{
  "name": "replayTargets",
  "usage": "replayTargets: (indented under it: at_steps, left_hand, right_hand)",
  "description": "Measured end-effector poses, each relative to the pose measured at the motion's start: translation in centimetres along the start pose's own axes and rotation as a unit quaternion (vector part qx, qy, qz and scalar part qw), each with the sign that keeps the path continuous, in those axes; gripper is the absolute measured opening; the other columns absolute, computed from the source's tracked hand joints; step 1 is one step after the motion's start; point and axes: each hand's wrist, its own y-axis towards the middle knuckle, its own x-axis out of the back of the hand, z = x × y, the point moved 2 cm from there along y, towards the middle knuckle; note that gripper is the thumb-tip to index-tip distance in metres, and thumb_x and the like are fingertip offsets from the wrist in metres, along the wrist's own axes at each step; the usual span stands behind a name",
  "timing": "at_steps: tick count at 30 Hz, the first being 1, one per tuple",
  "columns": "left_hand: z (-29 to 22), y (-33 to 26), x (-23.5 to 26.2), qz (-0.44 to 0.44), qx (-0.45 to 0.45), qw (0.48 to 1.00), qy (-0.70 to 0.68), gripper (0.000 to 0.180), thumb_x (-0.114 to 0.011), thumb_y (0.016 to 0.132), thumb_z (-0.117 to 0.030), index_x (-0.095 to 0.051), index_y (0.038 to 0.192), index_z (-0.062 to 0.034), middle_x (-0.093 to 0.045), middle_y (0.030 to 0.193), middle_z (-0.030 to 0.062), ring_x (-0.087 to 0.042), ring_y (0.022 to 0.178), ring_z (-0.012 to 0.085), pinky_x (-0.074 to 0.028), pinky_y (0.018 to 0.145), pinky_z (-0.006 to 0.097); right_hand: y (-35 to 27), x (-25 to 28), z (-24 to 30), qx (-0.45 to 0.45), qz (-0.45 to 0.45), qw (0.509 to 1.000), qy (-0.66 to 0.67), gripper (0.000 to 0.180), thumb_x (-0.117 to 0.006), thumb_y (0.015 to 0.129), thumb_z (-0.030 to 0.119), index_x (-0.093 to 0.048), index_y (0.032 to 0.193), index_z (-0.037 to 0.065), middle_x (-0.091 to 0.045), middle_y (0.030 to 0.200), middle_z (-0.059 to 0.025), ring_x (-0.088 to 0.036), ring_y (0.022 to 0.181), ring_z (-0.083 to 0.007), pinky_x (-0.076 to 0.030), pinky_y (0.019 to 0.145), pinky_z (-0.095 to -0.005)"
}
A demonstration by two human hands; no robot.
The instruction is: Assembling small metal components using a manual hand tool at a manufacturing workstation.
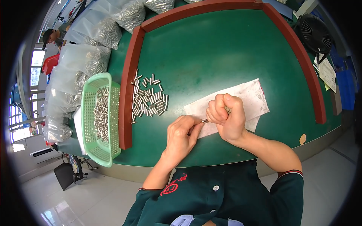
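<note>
My left hand [182, 135] pinches a small metal cylinder [204, 121] between thumb and fingertips, just left of my right hand. My right hand [230, 117] is curled into a fist around something mostly hidden; only a small brownish bit of it shows between the fingers. Both hands nearly meet over a white, stained cloth [256, 98] spread on the green tabletop. Left of them, against a red-brown wooden rail, lies a loose pile of short shiny metal cylinders [151, 98].
A green plastic basket [112, 124] holding many metal cylinders stands outside the rail [127, 94]. Clear bags [98, 62] of metal parts line the left and far side. At far right are a black fan [315, 34] and papers [326, 75]. Another person [56, 36] is at upper left.
</note>
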Motion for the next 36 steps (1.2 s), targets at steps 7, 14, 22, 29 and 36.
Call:
replayTargets:
  at_steps: [7,14,22,29,36]
  left_hand:
    - [0.2,-0.1,0.0,-0.007,0.024,0.999,-0.022,0.007,-0.064,0.067,0.002,-0.057,0.067,0.0000,-0.054,0.058,0.0098,-0.051,0.051,0.0234,-0.040,0.048,0.032]
    - [0.2,-0.1,0.0,-0.003,-0.001,1.000,-0.019,0.006,-0.064,0.069,0.002,-0.057,0.069,0.0012,-0.053,0.057,0.0086,-0.048,0.047,0.0185,-0.038,0.045,0.028]
    - [1.9,-1.2,0.9,0.010,0.128,0.931,-0.341,0.008,-0.057,0.078,0.001,-0.054,0.084,-0.0025,-0.050,0.078,0.0028,-0.041,0.059,0.0081,-0.034,0.052,0.020]
    - [3.6,-2.3,2.1,0.052,0.213,0.717,-0.662,0.014,-0.053,0.087,-0.015,-0.053,0.094,-0.0031,-0.051,0.081,0.0048,-0.035,0.058,0.0043,-0.031,0.054,0.018]
    - [3.9,-2.7,2.5,0.040,0.207,0.719,-0.662,0.018,-0.049,0.089,-0.020,-0.052,0.092,-0.0033,-0.051,0.083,0.0058,-0.036,0.060,0.0052,-0.032,0.055,0.019]
  right_hand:
    - [-0.2,-0.3,-0.3,0.028,0.012,0.999,-0.033,0.041,-0.032,0.089,0.029,-0.028,0.052,0.010,-0.024,0.043,0.0021,-0.017,0.041,-0.0075,-0.016,0.041,-0.0248]
    - [-0.5,-0.6,-0.9,0.073,0.025,0.989,-0.128,0.041,-0.032,0.088,0.026,-0.028,0.051,0.009,-0.024,0.045,0.0015,-0.019,0.042,-0.0078,-0.016,0.041,-0.0252]
    - [-0.4,-0.6,-0.2,0.032,0.016,0.997,-0.063,0.039,-0.032,0.086,0.022,-0.027,0.050,0.008,-0.026,0.044,0.0007,-0.021,0.041,-0.0077,-0.018,0.041,-0.0244]
    - [-0.1,-0.7,-0.2,0.007,0.014,1.000,-0.022,0.037,-0.031,0.085,0.019,-0.027,0.050,0.008,-0.025,0.043,0.0008,-0.018,0.040,-0.0074,-0.017,0.039,-0.0243]
    - [-0.2,-0.6,-0.2,0.005,0.029,0.998,-0.051,0.039,-0.031,0.087,0.027,-0.027,0.052,0.010,-0.024,0.043,0.0010,-0.016,0.040,-0.0083,-0.017,0.041,-0.0254]
